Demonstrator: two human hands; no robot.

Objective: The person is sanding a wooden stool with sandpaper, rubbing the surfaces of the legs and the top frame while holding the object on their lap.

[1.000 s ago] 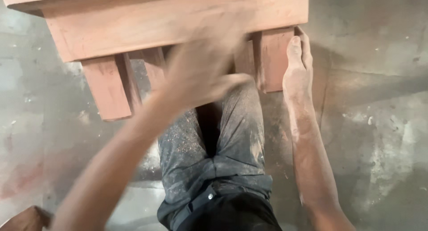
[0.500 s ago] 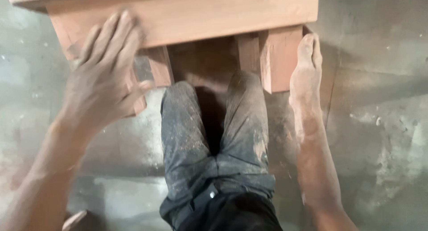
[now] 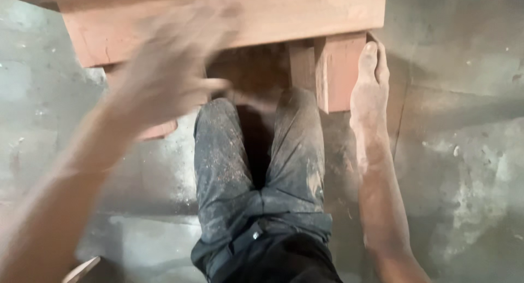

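A low reddish wooden bench (image 3: 305,15) stands on the floor in front of me, its front board facing me. My left hand (image 3: 169,81) is blurred with motion over the front board's left half, fingers spread, nothing visible in it. My right hand (image 3: 370,81), coated in dust, lies flat with fingers straight against the outer side of the bench's right leg (image 3: 338,70). My own legs in dusty dark trousers (image 3: 295,152) reach under the bench between its legs.
The bench's left leg (image 3: 158,131) shows partly behind my left hand. A dusty grey concrete floor (image 3: 464,168) with pale patches lies all around. A small wooden piece (image 3: 82,269) pokes in at the bottom left edge.
My left hand has swept from the middle of the front board to its left end and back towards the middle. My right hand has stayed against the right leg.
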